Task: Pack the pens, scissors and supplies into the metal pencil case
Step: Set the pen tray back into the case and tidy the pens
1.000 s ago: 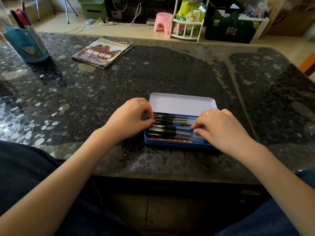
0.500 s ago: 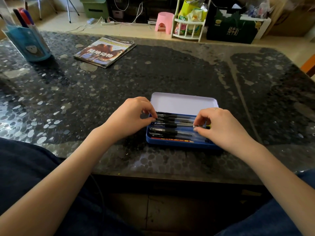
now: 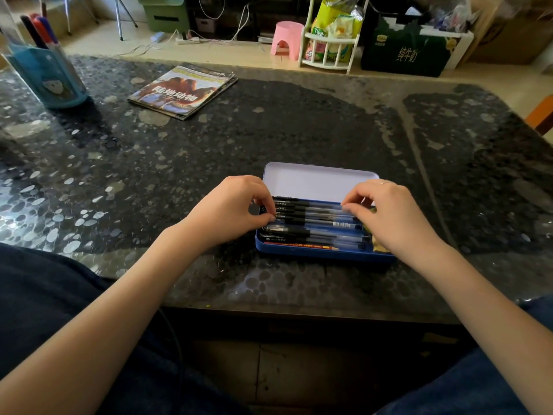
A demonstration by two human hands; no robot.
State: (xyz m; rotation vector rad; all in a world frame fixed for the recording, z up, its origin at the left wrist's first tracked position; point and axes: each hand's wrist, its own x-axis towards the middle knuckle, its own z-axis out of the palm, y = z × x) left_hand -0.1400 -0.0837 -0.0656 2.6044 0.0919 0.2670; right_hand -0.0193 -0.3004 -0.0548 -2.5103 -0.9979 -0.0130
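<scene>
Both hands at the open pencil case (image 3: 323, 255).
I see the left hand (image 3: 230, 209) and right hand (image 3: 386, 214) with fingers curled, pinching opposite ends of the pens (image 3: 314, 218) lying between them inside the case.

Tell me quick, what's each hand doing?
Left hand: fingers pinch the pens at their left ends.
Right hand: fingers pinch the pens' right ends.

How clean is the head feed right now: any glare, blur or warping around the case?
Head view: the case, the pens and both hands, left and right, are sharp; window light glares off the glossy table at the left; the far floor is bright; wide-angle warping bends the table edges and stretches the forearms; the lower frame is in deep shadow.
</scene>
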